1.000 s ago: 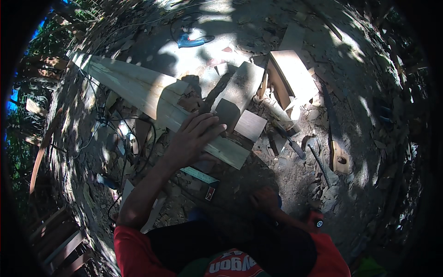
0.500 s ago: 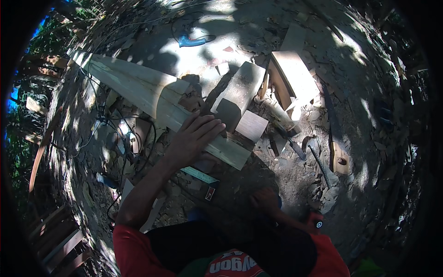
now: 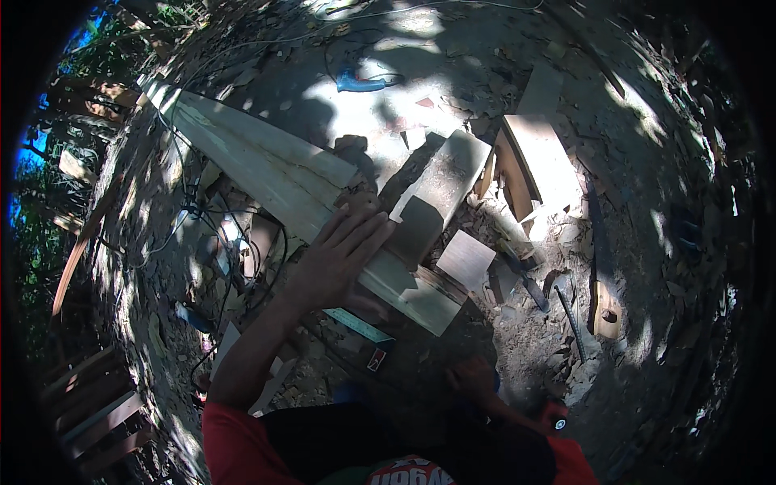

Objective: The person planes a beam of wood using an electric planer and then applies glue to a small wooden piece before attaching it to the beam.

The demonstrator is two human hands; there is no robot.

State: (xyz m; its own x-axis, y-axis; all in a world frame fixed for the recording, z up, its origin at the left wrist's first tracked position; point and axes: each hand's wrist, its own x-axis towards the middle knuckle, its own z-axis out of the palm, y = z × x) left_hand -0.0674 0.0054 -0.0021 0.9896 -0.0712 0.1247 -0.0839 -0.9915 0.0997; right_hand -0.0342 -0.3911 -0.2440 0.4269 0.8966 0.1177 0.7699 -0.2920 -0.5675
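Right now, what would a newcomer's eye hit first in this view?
Probably the sunlit wooden block, glaring bright right of centre. Next, the long pale board slanting from upper left to just right of centre, with the person's open left hand over it. Then the blue tool on the ground near the top, left of centre.

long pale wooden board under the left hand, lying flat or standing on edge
Flat: the long pale wooden board shows its broad face upward, the left hand spread across it.
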